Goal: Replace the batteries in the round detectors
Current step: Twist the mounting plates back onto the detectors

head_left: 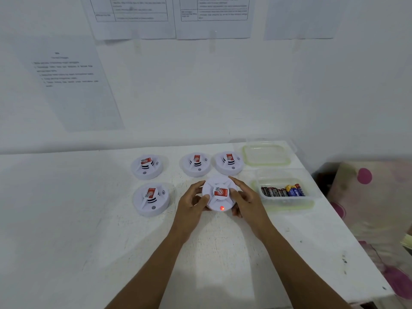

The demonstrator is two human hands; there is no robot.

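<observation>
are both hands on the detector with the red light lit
Touching. The head view shows the left hand and right hand gripping opposite sides of the lit detector, fingers curled round its rim.

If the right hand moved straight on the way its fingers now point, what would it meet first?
Probably the rightmost detector of the back row; the right hand, holding the lit detector, points its index finger there. Depth is unclear.
</observation>
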